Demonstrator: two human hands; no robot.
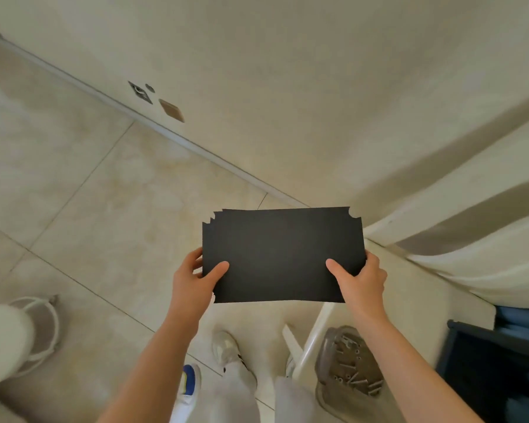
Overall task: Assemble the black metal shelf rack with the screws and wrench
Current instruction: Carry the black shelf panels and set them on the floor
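1. A person, seen from above, holds a stack of flat black panels (283,254) out in front of the body, above a tiled floor (104,193).
2. The left hand (193,279) grips the stack's near-left corner, with the thumb (219,270) laid flat on top and the fingers curled under the edge.
3. The right hand (361,279) clamps the near-right corner the same way, its thumb (336,268) pressed on the upper face.
4. The panels are matte, dark and rectangular with notched corners. At the far-left corner their edges sit slightly staggered, showing several sheets.
5. The screws (353,374) lie loose in a shallow clear tray (322,355) at the lower right, below the right forearm. They are slim, silvery and scattered at all angles.
6. A white bar (316,334) slants just beside the tray.
7. A dark, straight-edged frame (495,370) shows at the right edge; what it is cannot be told.
8. The floor is glossy beige tile with thin grout lines. It meets a plain cream wall (287,87) that carries a small metal plate (139,92) and a brown square one (171,110).
9. A round white stool (3,340) with a ring frame stands at the lower left, and a white sneaker (229,349) shows between the forearms.
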